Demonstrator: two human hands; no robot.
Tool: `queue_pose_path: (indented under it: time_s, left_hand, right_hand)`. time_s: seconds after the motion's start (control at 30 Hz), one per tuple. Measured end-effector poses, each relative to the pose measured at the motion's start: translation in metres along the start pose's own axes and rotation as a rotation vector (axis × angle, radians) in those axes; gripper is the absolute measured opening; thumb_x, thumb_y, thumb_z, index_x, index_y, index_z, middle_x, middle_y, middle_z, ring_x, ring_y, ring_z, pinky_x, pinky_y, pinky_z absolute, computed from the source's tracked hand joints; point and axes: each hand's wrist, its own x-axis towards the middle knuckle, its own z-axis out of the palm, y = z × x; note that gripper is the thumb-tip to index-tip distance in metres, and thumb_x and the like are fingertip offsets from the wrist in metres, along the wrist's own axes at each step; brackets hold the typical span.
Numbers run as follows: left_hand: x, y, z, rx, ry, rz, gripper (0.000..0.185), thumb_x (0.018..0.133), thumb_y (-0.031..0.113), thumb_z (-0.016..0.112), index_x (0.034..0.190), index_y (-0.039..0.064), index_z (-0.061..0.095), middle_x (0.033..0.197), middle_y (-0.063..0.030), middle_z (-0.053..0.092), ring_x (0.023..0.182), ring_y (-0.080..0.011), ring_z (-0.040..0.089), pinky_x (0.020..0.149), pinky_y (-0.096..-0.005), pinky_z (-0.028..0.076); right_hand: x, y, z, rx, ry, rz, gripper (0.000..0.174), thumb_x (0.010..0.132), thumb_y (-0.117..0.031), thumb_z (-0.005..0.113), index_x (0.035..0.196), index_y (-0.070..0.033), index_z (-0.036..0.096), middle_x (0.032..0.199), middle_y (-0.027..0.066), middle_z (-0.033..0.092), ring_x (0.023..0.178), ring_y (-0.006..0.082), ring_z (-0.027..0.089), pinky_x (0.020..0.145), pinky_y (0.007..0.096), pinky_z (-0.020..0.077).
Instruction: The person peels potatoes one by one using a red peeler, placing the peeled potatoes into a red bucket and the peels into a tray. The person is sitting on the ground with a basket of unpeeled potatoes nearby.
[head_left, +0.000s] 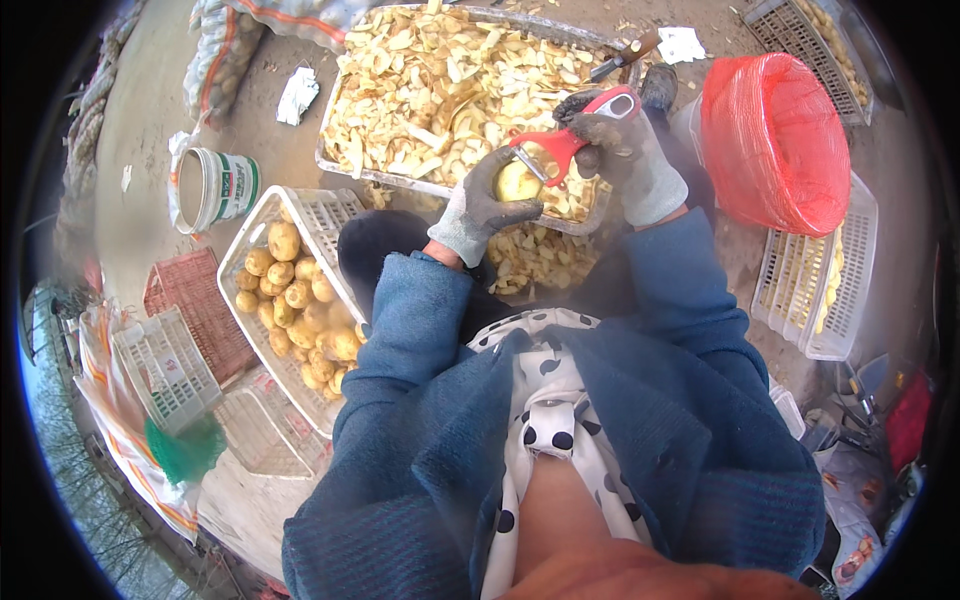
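Observation:
My left hand (484, 206), in a grey-coated work glove, holds a peeled, pale yellow potato (517, 182). In my gloved right hand (626, 150) is a red Y-shaped peeler (564, 146). The peeler's metal blade lies close against the potato's upper side; whether it touches is hard to tell. Both hands are over the near right part of a large shallow tray (390, 178) heaped with potato peelings (442, 97). More peelings lie on the ground between my legs. To my left a white plastic crate (251, 225) holds many unpeeled potatoes (300, 292).
A knife (626, 54) rests on the tray's far right rim. At right, a red bag lines a bucket (776, 142), beside a white crate (814, 285) with pale potatoes. On the left are an opened white pail (217, 189), a red crate (199, 311) and filled sacks (221, 64).

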Motion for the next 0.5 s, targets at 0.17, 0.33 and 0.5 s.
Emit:
queue_pose_path:
  time_s: [0.17, 0.33, 0.5]
  left_hand:
    - [-0.001, -0.002, 0.002, 0.106, 0.026, -0.019, 0.067, 0.060, 0.021, 0.079, 0.114, -0.004, 0.049, 0.100, -0.0130, 0.061, 0.090, -0.0167, 0.058, 0.079, -0.0285, 0.048]
    - [-0.007, 0.009, -0.005, -0.139, -0.010, -0.248, 0.072, 0.059, 0.011, 0.079, 0.121, -0.005, 0.045, 0.112, -0.0123, 0.053, 0.097, -0.0174, 0.055, 0.082, -0.0287, 0.048]
    - [-0.004, 0.002, -0.015, -0.187, 0.004, -0.098, 0.077, 0.061, 0.002, 0.076, 0.127, -0.005, 0.039, 0.117, -0.0119, 0.050, 0.104, -0.0187, 0.051, 0.089, -0.0280, 0.043]
  right_hand:
    - [0.002, 0.023, -0.001, -0.139, -0.127, -0.011, 0.021, 0.079, -0.021, 0.062, 0.084, -0.001, 0.057, 0.064, 0.0030, 0.054, 0.046, 0.0087, 0.048, 0.038, 0.0194, 0.0345]
    - [0.008, 0.001, -0.006, -0.648, -0.052, -0.012, 0.021, 0.080, -0.019, 0.062, 0.088, 0.001, 0.060, 0.066, 0.0024, 0.056, 0.049, 0.0081, 0.050, 0.043, 0.0210, 0.0381]
    - [0.013, 0.005, -0.026, -0.567, 0.254, -0.154, 0.015, 0.082, -0.015, 0.062, 0.091, -0.004, 0.059, 0.073, 0.0050, 0.061, 0.054, 0.0126, 0.054, 0.050, 0.0236, 0.0448]
